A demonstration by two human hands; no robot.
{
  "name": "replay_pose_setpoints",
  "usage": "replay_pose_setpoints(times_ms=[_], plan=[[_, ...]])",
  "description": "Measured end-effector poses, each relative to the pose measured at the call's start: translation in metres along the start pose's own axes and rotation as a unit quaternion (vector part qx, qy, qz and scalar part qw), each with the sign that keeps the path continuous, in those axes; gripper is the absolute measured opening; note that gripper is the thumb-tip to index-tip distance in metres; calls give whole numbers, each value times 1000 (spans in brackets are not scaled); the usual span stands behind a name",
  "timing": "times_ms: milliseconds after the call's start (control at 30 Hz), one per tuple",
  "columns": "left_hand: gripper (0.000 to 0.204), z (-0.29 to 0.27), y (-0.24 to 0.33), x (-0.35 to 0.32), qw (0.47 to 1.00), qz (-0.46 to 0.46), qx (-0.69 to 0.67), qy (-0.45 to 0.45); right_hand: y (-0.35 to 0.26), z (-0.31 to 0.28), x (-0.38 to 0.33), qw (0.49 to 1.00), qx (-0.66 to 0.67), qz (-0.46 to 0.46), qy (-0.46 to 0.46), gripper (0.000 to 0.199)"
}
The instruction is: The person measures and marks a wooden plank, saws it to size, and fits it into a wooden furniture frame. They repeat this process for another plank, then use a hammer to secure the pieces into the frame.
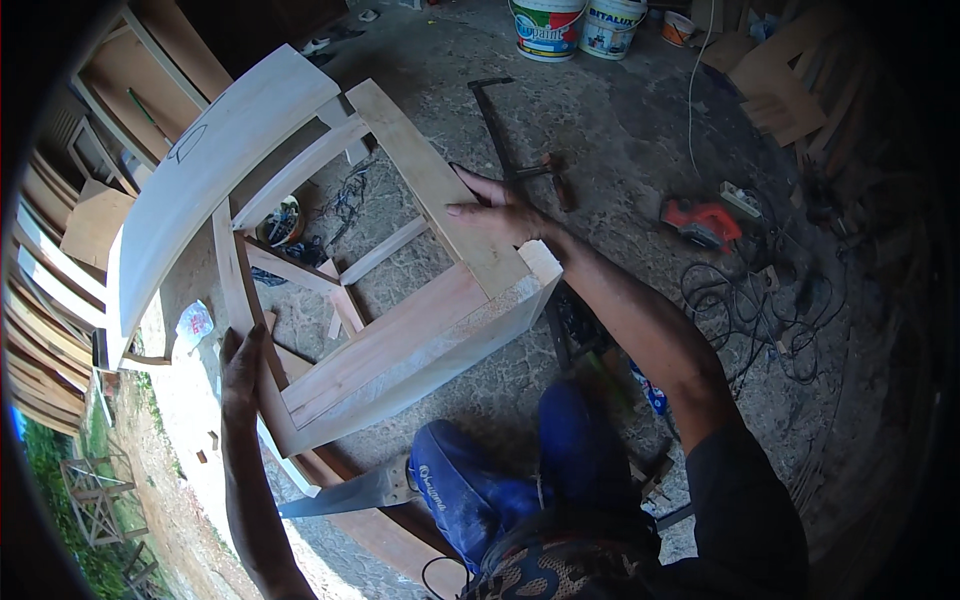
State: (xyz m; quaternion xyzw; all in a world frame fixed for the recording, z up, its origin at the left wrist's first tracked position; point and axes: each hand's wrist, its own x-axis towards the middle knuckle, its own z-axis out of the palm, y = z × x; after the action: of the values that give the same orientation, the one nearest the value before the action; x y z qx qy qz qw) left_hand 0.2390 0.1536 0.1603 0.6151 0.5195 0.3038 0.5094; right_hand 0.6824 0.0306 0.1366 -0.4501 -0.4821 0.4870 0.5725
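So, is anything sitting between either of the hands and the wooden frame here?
Nothing visible does. The left hand lies flat on the left rail of the wooden frame, and the right hand presses on its right rail. Both touch bare wood directly.
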Motion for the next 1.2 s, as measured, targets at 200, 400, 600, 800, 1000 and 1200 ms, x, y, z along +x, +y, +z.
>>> replay_pose_setpoints(times_ms=[200, 400, 600, 800, 1000, 1200], plan=[[40, -3, 4, -10, 1000, -4, 14, 14, -4, 3, 8, 998, -40, 43, -12, 78], [68, -48, -28, -18, 991, 59, -30, 115, -22, -26, -23, 984, -56, 148, 85, 77], [40, -70, -175, -108, 936, 15, -94, 339, 87, -97, -167, 923, 11, 181, 340, 55], [43, -145, -344, -171, 872, -182, 80, 447, 192, -20, -331, 866, -103, 417, 256, 56], [62, -136, -366, -137, 864, -316, 289, 263, 245, -6, -369, 838, -441, 279, 157, 43], [45, -141, -370, -129, 962, -198, -74, 174, 228, 17, -348, 831, -455, 272, 166, 40]])
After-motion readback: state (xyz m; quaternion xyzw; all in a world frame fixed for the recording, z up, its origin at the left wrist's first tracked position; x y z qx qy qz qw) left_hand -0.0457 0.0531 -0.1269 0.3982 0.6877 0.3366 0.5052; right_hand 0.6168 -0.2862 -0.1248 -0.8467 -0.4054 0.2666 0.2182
